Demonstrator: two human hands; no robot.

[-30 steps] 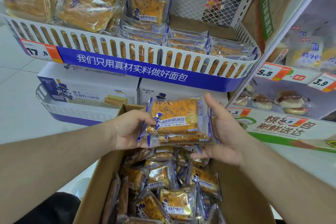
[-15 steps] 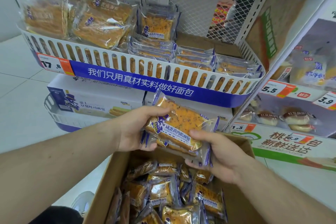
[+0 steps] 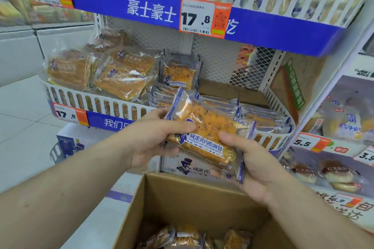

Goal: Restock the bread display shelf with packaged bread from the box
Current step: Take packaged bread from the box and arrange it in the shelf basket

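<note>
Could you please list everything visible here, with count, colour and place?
held bread packets: a small stack, exact count unclear, orange bread in clear and blue wrap, above the box, in front of the middle shelf
cardboard box: one, brown, bottom centre, more packets inside
middle shelf basket: one, white rail with blue banner, holding large packets on the left and small packets at centre and right
upper shelf: one, blue banner, top
price tags: several, white and orange, on the shelf edges
left hand: one, gripping the stack's left end
right hand: one, fingers under the stack's right end
</note>
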